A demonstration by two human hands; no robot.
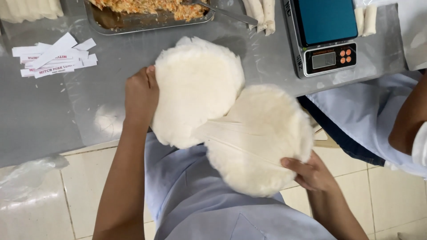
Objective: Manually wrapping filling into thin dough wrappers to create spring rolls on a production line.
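I am peeling the round wrapper stacks apart above the desk point(53, 115) edge: my left hand point(141, 95) grips the upper wrapper stack point(195, 84), my right hand point(311, 173) pinches the lower wrapper stack point(262, 142). One thin sheet point(231, 133) stretches between; I judge a slow pull is needed. White paper label strips point(55, 60) with red print lie far left, and a digital scale point(324, 35) at the far right.

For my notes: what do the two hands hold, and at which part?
Left hand grips the left edge of one round wrapper stack; right hand grips the lower right edge of the other stack.
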